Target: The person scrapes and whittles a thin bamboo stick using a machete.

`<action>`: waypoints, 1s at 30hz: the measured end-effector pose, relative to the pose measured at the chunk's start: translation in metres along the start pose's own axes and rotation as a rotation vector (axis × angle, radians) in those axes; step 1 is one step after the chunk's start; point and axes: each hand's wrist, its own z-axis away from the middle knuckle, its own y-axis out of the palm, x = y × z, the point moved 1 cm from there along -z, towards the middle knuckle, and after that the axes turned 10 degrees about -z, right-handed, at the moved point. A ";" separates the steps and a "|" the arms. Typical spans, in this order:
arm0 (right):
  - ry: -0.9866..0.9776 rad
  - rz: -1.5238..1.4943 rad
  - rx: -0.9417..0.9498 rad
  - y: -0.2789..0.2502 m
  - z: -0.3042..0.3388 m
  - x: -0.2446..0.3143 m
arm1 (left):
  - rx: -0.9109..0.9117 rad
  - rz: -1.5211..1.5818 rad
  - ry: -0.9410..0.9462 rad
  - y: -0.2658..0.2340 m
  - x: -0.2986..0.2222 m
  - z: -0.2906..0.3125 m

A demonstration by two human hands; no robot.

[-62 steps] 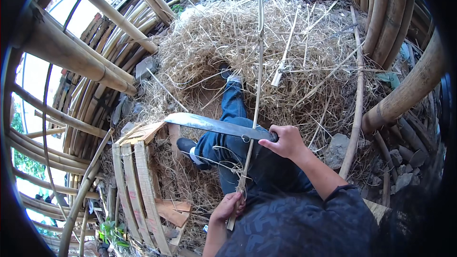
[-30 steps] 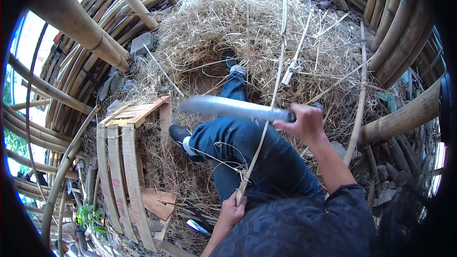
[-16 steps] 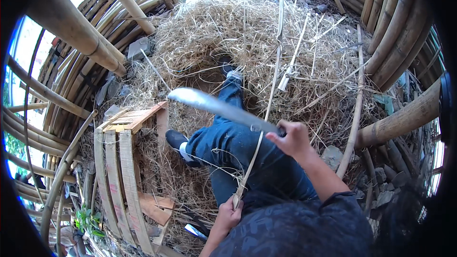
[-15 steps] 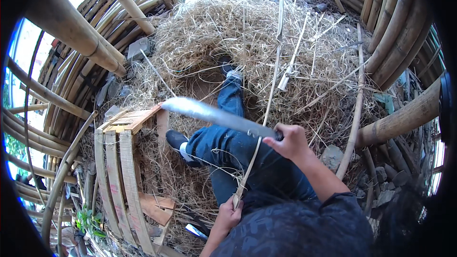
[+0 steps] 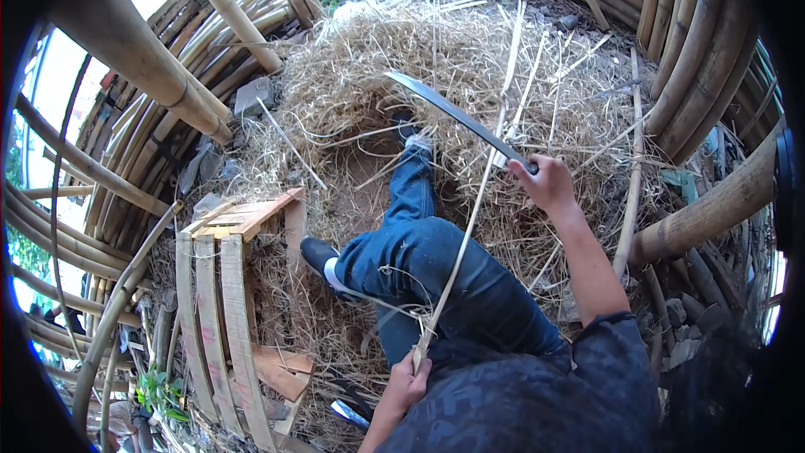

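My right hand (image 5: 547,187) is closed round the dark handle of a machete (image 5: 453,111), whose long, slightly curved blade points up and to the left, seen nearly edge-on. Beside my lap, my left hand (image 5: 408,382) grips the near end of a long, thin bamboo strip (image 5: 464,252). The strip slants away over my bent knee (image 5: 432,256) toward the shavings and passes by the base of the blade; whether they touch I cannot tell. Thin curled slivers (image 5: 390,285) hang from the strip near my left hand.
A heap of bamboo shavings (image 5: 377,42) surrounds my outstretched foot. To the left stands a slatted wooden crate (image 5: 239,310). Thick bamboo poles (image 5: 134,50) lean in at both sides, and a thinner pole (image 5: 631,176) lies at the right. Broken stones (image 5: 679,323) lie at lower right.
The machete has moved away from me, outward along the strip, and its blade has turned from broadside to nearly edge-on. My right arm has stretched out; my left hand has stayed nearly still.
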 end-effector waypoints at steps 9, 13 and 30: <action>-0.121 -0.104 0.158 0.014 0.080 0.046 | -0.069 -0.135 0.012 0.003 0.003 0.002; -0.197 -0.032 0.199 0.013 0.088 0.059 | -0.157 -0.262 0.125 -0.002 0.000 0.000; -0.518 -0.065 -0.012 0.055 0.053 0.019 | -0.229 -0.211 0.185 0.004 -0.004 0.002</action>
